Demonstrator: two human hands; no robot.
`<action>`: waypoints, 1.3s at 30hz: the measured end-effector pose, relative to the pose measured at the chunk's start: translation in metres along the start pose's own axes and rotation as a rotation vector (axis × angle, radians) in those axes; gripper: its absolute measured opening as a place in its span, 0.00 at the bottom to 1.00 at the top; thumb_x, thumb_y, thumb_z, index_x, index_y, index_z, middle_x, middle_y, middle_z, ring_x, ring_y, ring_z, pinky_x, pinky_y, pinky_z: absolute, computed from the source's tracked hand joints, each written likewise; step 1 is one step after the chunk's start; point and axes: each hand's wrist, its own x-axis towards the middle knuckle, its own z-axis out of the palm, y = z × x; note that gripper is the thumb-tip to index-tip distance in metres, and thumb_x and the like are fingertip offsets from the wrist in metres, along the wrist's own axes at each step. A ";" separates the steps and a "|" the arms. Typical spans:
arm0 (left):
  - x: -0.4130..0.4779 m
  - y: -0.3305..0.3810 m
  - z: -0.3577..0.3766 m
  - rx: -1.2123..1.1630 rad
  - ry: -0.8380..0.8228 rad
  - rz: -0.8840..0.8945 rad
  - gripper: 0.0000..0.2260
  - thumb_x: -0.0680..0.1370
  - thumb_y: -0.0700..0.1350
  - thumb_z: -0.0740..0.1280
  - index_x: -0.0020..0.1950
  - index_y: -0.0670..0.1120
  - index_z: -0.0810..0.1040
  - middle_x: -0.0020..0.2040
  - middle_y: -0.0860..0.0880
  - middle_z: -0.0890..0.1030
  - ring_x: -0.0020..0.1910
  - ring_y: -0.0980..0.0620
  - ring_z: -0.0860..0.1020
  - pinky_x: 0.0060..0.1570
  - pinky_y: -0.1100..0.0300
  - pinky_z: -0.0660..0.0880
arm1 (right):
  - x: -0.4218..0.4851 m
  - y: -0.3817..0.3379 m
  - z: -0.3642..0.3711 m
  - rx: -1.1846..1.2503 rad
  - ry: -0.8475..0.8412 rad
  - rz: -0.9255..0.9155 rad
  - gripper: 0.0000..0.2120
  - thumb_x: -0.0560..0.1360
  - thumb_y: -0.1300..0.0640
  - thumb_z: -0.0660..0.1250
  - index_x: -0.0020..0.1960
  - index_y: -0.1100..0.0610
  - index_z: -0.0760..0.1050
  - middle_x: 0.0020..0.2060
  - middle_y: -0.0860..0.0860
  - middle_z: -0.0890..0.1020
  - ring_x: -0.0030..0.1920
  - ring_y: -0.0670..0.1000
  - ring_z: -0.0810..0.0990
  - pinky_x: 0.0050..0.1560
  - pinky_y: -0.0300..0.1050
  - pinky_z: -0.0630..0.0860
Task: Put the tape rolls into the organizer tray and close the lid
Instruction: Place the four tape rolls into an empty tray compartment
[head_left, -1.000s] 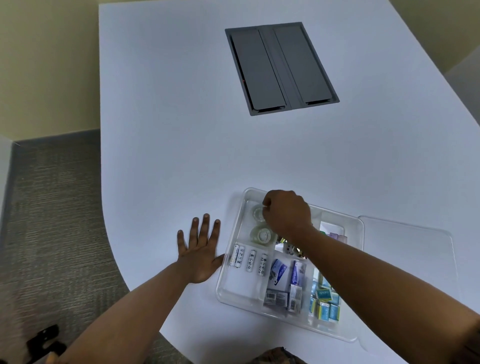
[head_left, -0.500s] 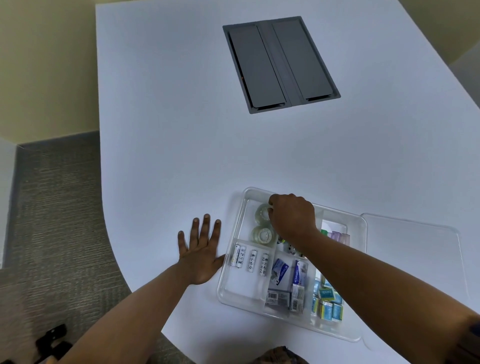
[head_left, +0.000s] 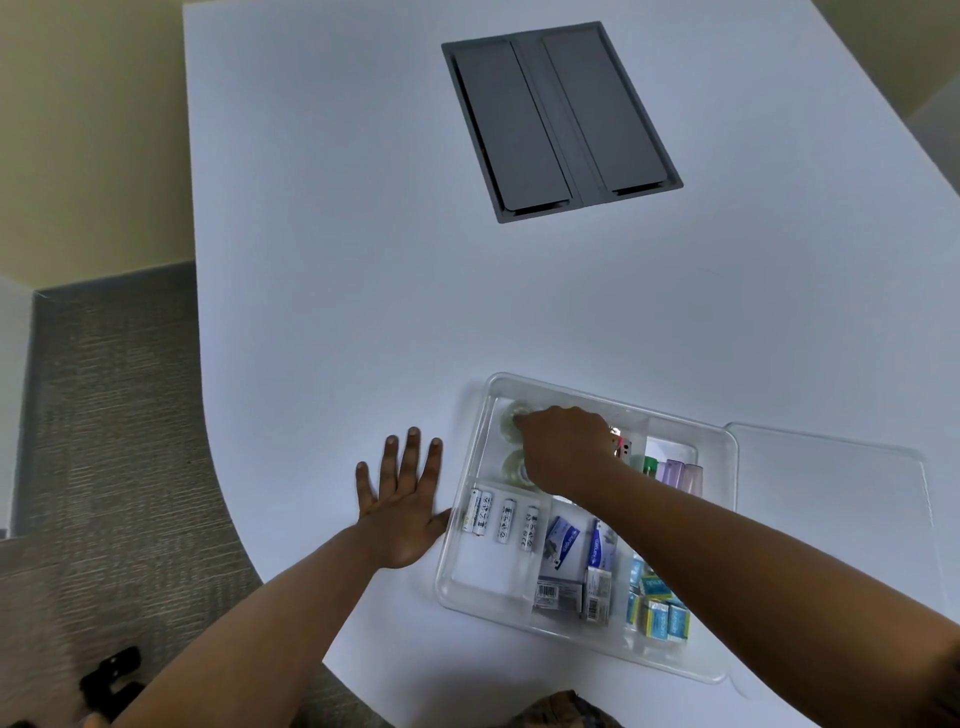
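A clear organizer tray (head_left: 470, 525) sits on the white table near me. Two clear tape rolls lie in its far-left compartment: one at the back (head_left: 508, 420), one nearer (head_left: 514, 466). My right hand (head_left: 566, 447) reaches into that compartment with its fingers curled, fingertips touching the back roll; whether it grips the roll is hidden. My left hand (head_left: 400, 512) lies flat on the table, fingers spread, its thumb against the tray's left wall. The clear lid (head_left: 831, 499) lies flat on the table right of the tray.
Other compartments hold several batteries (head_left: 501, 519), small boxes (head_left: 563, 561), blue packets (head_left: 660, 608) and coloured clips (head_left: 675, 473). A grey cable hatch (head_left: 558, 119) is set into the table farther away. The table's curved edge (head_left: 228, 499) runs left of my left hand, with carpet beyond.
My right hand has shifted slightly left and lower into the tape compartment, now touching the back roll. The left hand has stayed flat beside the tray.
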 end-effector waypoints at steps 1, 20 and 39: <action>0.000 0.000 0.000 0.001 -0.004 0.000 0.38 0.78 0.61 0.51 0.66 0.58 0.19 0.65 0.53 0.16 0.64 0.49 0.17 0.66 0.37 0.29 | 0.001 0.000 -0.001 -0.018 -0.010 -0.022 0.25 0.72 0.56 0.65 0.68 0.48 0.69 0.49 0.53 0.82 0.49 0.58 0.82 0.40 0.47 0.70; -0.003 0.003 -0.003 -0.011 -0.001 -0.008 0.38 0.78 0.61 0.52 0.67 0.56 0.21 0.66 0.52 0.18 0.65 0.49 0.19 0.67 0.37 0.30 | 0.003 0.017 -0.011 0.184 -0.043 0.058 0.15 0.68 0.59 0.68 0.55 0.55 0.78 0.50 0.54 0.81 0.50 0.58 0.81 0.50 0.52 0.79; -0.002 0.002 0.000 -0.008 0.012 -0.008 0.38 0.78 0.60 0.52 0.66 0.56 0.20 0.66 0.53 0.18 0.65 0.49 0.18 0.67 0.36 0.30 | -0.002 0.008 0.020 0.231 0.002 0.017 0.13 0.73 0.48 0.64 0.56 0.51 0.75 0.51 0.52 0.81 0.51 0.57 0.80 0.47 0.49 0.75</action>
